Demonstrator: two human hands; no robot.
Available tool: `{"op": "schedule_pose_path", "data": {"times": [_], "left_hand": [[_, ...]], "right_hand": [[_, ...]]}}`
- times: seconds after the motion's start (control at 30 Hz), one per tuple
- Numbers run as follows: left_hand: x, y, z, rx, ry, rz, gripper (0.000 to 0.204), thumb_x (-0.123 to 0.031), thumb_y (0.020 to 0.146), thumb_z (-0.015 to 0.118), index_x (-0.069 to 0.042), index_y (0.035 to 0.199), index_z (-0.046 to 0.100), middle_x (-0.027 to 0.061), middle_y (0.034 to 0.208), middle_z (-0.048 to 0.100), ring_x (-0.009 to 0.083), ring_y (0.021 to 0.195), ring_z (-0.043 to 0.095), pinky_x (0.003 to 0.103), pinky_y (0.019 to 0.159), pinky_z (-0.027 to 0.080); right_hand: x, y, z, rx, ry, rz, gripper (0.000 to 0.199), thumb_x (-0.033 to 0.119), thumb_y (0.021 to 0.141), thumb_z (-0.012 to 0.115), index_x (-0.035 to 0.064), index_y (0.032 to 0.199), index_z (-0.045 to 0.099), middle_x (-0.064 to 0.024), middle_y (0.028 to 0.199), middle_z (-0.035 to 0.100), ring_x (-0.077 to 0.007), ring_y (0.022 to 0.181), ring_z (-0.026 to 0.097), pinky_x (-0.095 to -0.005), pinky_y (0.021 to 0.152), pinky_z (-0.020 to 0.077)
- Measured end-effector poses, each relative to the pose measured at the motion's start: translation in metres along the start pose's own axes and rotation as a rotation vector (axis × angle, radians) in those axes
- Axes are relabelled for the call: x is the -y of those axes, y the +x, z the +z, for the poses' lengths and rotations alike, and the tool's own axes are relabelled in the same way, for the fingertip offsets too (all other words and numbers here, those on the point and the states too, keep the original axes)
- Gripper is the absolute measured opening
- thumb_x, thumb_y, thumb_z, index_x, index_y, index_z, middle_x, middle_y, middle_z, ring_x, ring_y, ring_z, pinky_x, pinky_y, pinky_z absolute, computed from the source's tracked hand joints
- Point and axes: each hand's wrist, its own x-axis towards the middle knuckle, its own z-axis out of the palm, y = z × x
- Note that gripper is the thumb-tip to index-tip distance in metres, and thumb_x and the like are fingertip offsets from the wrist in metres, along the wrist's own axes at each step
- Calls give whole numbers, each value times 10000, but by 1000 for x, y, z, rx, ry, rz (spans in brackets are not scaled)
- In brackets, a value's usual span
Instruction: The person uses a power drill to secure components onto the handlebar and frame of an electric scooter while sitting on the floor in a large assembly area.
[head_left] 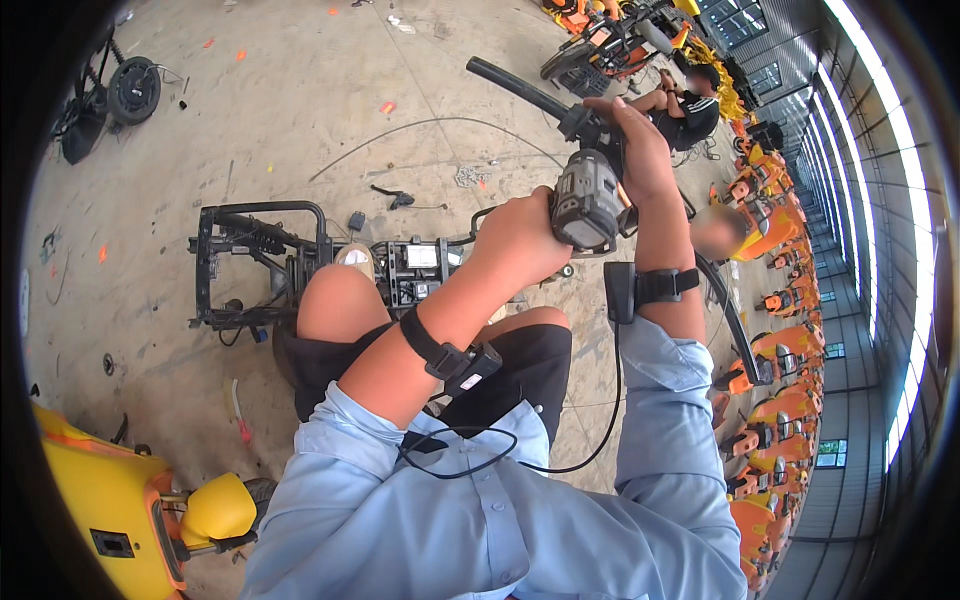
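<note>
My left hand point(520, 238) is closed around the grip of a cordless power tool. Its grey and black battery pack point(586, 200) faces up, and the working end is hidden underneath. Right beside the tool, my right hand point(643, 150) curls over the middle of a black handlebar point(520, 86) near its clamp, with some fingers out of sight. One end of the bar reaches to the far left; the other runs down past my right forearm. Below my hands stands a bare black scooter frame point(262, 210), extending left between my knees.
A black brake lever point(393, 197) and a small chain-like heap point(470, 177) lie on the concrete floor. A wheel assembly point(133, 90) stands far left, a yellow vehicle point(100, 500) near left. Orange vehicles point(780, 410) line the right. Another person point(690, 115) sits at far right.
</note>
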Motion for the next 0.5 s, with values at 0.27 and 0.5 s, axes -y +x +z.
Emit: {"op": "schedule_pose_path", "data": {"times": [0.27, 0.5], "left_hand": [[11, 0, 6, -48, 89, 75, 435, -240, 714, 766, 18, 1021, 600, 221, 838, 714, 400, 829, 703, 463, 756, 548], [43, 19, -5, -129, 295, 400, 428, -239, 676, 803, 8, 955, 594, 175, 757, 705, 346, 721, 700, 419, 705, 535]], "right_hand": [[4, -2, 7, -26, -53, 30, 326, 224, 1042, 537, -39, 1172, 680, -78, 1098, 700, -137, 960, 643, -272, 855, 502], [0, 3, 6, -107, -361, -17, 316, 211, 1029, 576, -48, 1192, 660, -54, 1048, 701, -96, 892, 645, -248, 772, 521]]}}
